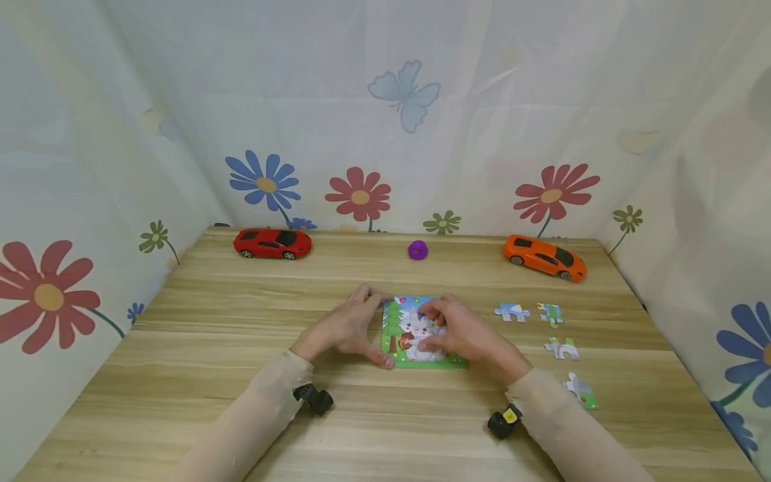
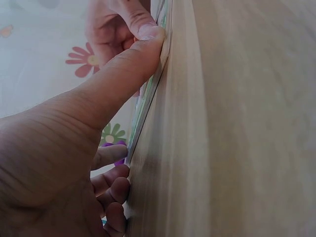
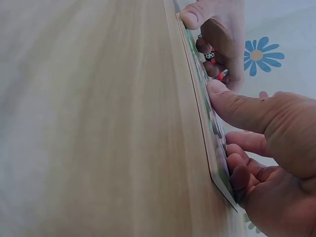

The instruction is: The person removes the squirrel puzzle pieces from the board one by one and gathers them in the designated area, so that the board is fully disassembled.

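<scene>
A square jigsaw puzzle (image 1: 394, 320) in a green-edged tray, with a white cartoon animal and a tree, lies in the middle of the table. My left hand (image 1: 346, 328) holds its left side, thumb at the near corner and fingers at the far corner. Over the right half bends my right hand (image 1: 466, 331), its thumb (image 3: 232, 101) and fingers set on the picture around a puzzle piece, which they mostly hide. Loose puzzle pieces (image 1: 512, 312) lie right of that hand, several in all; the nearest piece (image 1: 581, 391) is partly behind the right forearm.
Along the table's far edge stand a red toy car (image 1: 272, 244) at left, a small purple object (image 1: 417, 250) in the middle and an orange toy car (image 1: 545, 257) at right. A flower-patterned curtain (image 1: 301, 100) surrounds the wooden table (image 1: 199, 348).
</scene>
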Demonstrator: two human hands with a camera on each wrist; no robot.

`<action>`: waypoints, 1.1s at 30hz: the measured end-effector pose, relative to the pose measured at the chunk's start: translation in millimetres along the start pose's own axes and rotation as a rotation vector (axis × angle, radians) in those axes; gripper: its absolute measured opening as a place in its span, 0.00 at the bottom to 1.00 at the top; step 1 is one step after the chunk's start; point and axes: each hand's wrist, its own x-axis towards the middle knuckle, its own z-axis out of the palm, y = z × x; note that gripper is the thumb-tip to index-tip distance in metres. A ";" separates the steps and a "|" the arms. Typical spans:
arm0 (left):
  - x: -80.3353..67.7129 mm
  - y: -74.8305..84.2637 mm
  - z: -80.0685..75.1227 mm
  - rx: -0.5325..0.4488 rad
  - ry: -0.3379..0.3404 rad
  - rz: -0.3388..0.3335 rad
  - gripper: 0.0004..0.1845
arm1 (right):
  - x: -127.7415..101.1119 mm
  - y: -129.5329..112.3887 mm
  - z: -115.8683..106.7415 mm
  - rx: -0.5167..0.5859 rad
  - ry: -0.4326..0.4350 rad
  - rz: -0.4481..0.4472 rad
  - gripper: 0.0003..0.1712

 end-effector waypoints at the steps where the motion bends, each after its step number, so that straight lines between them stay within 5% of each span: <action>1: -0.1 0.0 -0.1 0.000 0.000 0.000 0.73 | 0.3 -0.2 0.3 -0.004 0.001 -0.005 0.37; 33: 1.9 1.5 -0.7 -0.001 0.001 0.003 0.73 | 2.3 1.0 -1.6 0.106 0.020 -0.011 0.33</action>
